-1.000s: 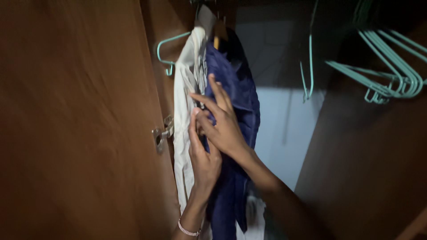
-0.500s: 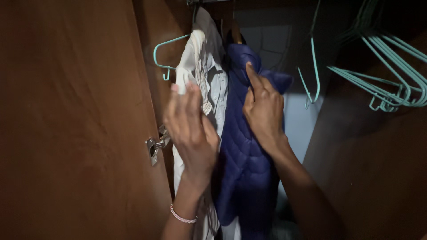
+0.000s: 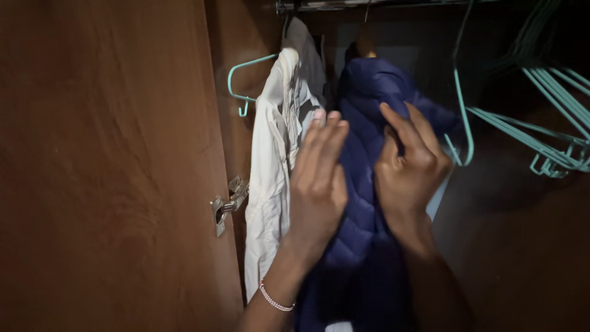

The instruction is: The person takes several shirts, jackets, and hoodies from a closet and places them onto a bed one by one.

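A dark blue quilted jacket (image 3: pixel 369 92) hangs on a hanger from the wardrobe rail (image 3: pixel 344 5). To its left hangs a white shirt (image 3: pixel 270 160) on a teal hanger (image 3: pixel 246 80). My left hand (image 3: pixel 316 184) lies flat with fingers together against the seam between the shirt and the jacket; a beaded bracelet is on its wrist. My right hand (image 3: pixel 409 169) presses on the jacket's front, fingers curled into the fabric near the shoulder.
The open wooden wardrobe door (image 3: pixel 110 166) fills the left, with a metal hinge (image 3: pixel 228 206) at its edge. Several empty teal hangers (image 3: pixel 547 110) hang at the right, one (image 3: pixel 461 110) close to the jacket. The wardrobe interior at the right is dark.
Both hands have moved right and up along the garments. The jacket now hangs squarer to me, and the view has shifted so the rail shows at the top.
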